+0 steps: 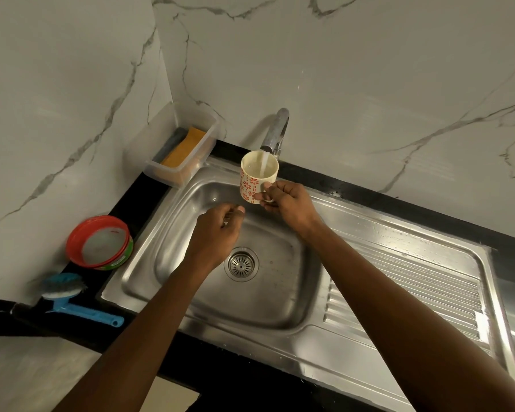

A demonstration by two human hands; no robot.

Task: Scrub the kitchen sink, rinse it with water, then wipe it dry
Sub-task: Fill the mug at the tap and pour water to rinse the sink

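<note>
The right hand (289, 200) holds a patterned mug (257, 178) by its handle under the running tap (275, 132), and the thin stream falls inside the mug. The fingers (265, 197) of this hand are closed around the handle. The left hand (220, 227) hangs over the basin of the steel sink (191, 292), its fingers loosely curled and holding nothing that I can see.

The step seems to be collecting water for rinsing. To do it well, I think the mug should stay upright and centred under the stream until it is nearly full, then be poured slowly along the basin walls, so the water runs down to the drain strainer (241, 264).

On the black tabletop (143, 197) at the left stand a red tub of cleaning paste (100, 246) and a blue scrub brush (72, 295). A clear box with sponges (182, 147) sits in the corner.
</note>
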